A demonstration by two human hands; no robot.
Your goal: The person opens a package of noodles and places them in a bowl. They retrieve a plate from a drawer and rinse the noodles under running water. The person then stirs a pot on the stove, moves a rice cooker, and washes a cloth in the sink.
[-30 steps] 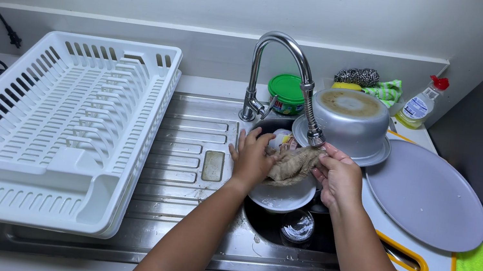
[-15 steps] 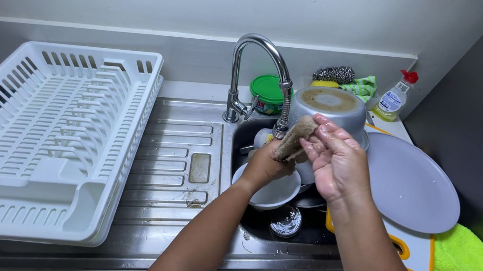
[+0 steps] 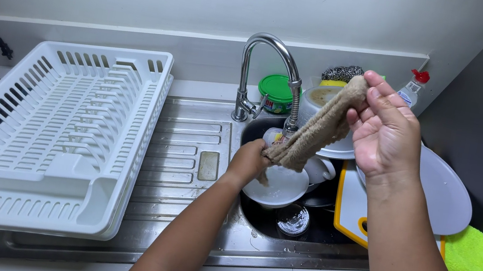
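Right hand (image 3: 386, 130) is up high, fingers pinched on the top end of a long brown wet cloth (image 3: 315, 131); the left hand (image 3: 248, 159) grips its lower end, so the cloth stretches slanting between them over the sink. Just below the left hand sits a round white bowl (image 3: 278, 189). The curved steel tap (image 3: 268, 71) stands behind it.

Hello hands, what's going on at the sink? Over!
Right hand and left hand grip opposite ends of brown cloth, stretched over sink. White bowl beneath. Faucet close behind cloth.
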